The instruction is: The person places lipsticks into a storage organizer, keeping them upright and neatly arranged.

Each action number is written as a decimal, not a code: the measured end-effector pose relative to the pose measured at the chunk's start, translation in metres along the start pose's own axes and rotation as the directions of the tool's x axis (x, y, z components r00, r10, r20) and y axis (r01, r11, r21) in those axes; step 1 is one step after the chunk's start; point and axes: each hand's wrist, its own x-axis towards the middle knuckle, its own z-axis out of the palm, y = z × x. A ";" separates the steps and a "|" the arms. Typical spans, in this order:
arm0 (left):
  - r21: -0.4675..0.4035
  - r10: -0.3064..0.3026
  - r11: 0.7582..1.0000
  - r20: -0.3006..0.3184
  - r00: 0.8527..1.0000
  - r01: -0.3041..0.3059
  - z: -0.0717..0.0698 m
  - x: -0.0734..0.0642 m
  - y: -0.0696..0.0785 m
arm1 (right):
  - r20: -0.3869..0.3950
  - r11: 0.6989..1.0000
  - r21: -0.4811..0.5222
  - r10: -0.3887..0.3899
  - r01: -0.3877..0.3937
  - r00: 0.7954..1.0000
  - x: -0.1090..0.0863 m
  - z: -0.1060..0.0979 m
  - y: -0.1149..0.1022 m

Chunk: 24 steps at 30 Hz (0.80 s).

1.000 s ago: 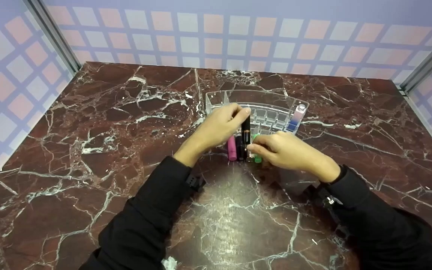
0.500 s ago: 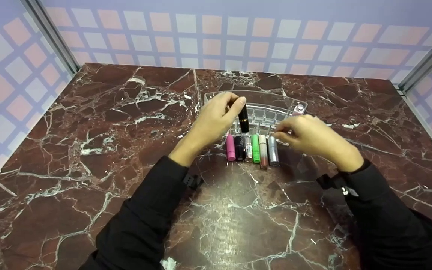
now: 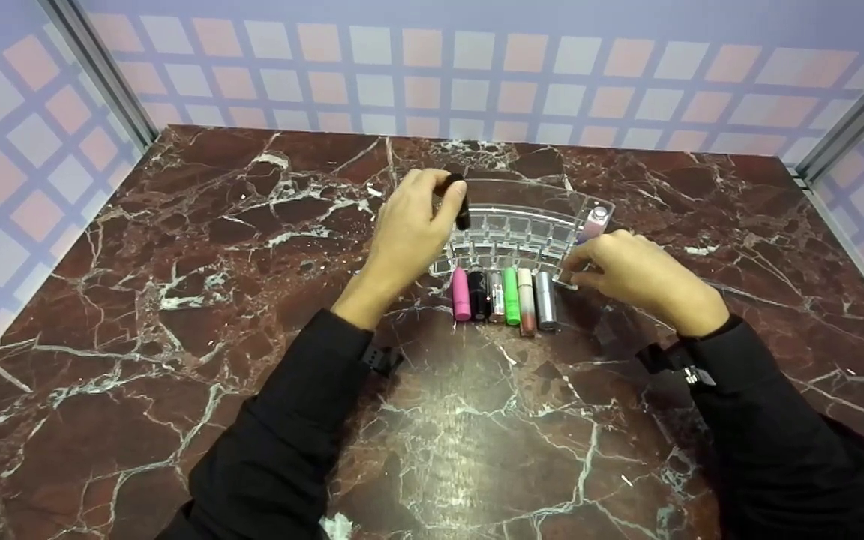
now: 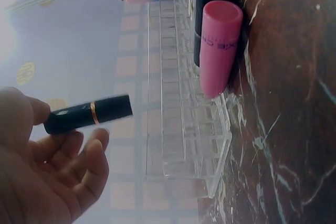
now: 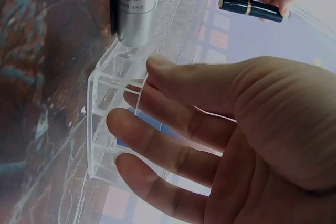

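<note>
My left hand pinches the end of a black lipstick with a gold band, held in the air over the left part of a clear lipstick organizer. In the left wrist view its other fingers are loosely bent. At the organizer's front right corner is my right hand, thumb and fingers pinching the clear wall. In front of the organizer lies a row of tubes: pink, black, clear, green, cream-and-brown and silver.
A pink-and-blue tube stands in the organizer's right end, partly behind the right hand. The dark red marbled table meets a tiled-pattern back wall and side panels with metal posts.
My left hand has lifted the black lipstick away from the row, moving back and left over the organizer. My right hand has left the row and moved right to the organizer's corner.
</note>
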 end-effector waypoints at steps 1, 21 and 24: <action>0.014 -0.009 1.000 -0.010 1.000 0.009 -0.001 0.000 0.000 | -0.001 1.000 0.000 0.001 -0.001 1.000 0.000 0.000 0.001; 0.222 -0.102 0.969 -0.045 0.994 0.110 -0.006 0.004 -0.018 | -0.007 1.000 0.016 0.014 -0.014 1.000 0.001 0.003 0.006; 0.239 -0.110 0.964 -0.034 0.993 0.115 -0.005 0.004 -0.021 | -0.006 1.000 0.022 0.019 -0.019 1.000 0.001 0.003 0.006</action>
